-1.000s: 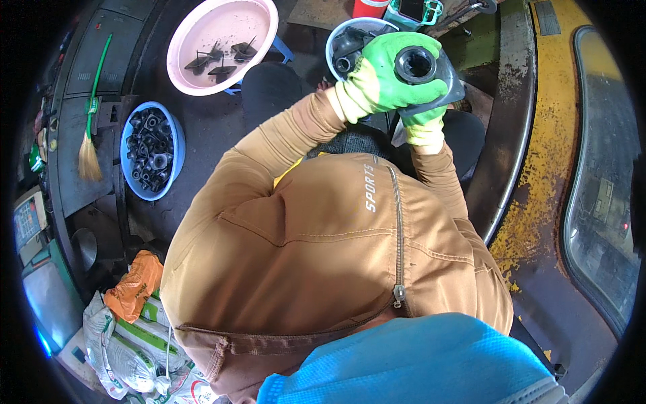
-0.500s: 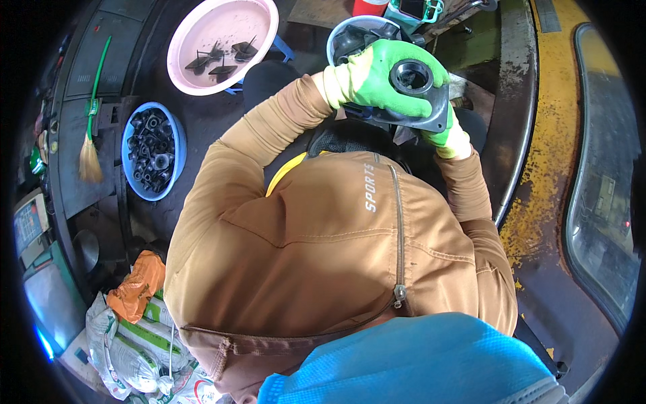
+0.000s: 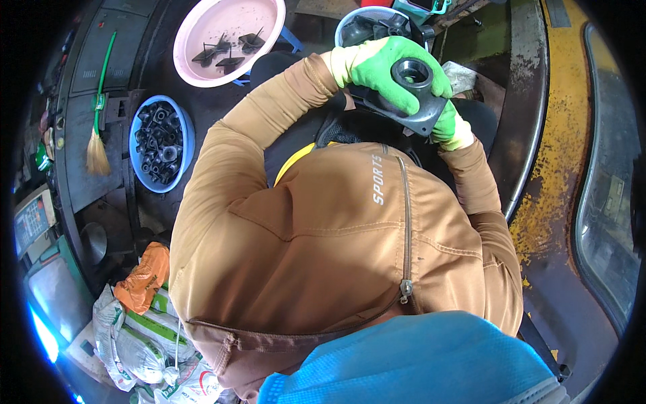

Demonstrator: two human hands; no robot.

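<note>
A black moulded part [image 3: 422, 122] with a square flange and a round, open collar is held in front of my chest by both hands. My left hand [image 3: 377, 69], in a green glove, wraps its fingers over the flange around the collar. From the right, my right hand [image 3: 449, 128], in a matching glove, grips the flange's edge; its fingers are partly hidden behind the part. Just beyond stands a pale blue-rimmed basin [image 3: 339, 30] holding dark parts. Several black pieces with thin stems [image 3: 252, 42] lie in a pink basin [image 3: 195, 34] farther left.
A blue basin [image 3: 189, 153] full of small black parts [image 3: 161, 145] sits on the left. Beyond it are a broom [image 3: 97, 153] and grey cabinets. White sacks [image 3: 138, 353] and an orange bag [image 3: 143, 277] lie lower left. A rusty yellow panel [image 3: 546, 195] with a window borders the right.
The part has tilted in my hands, its flange now angled more steeply. My left fingers have shifted around the collar. The whole view has shifted slightly, moving the basins right and up.
</note>
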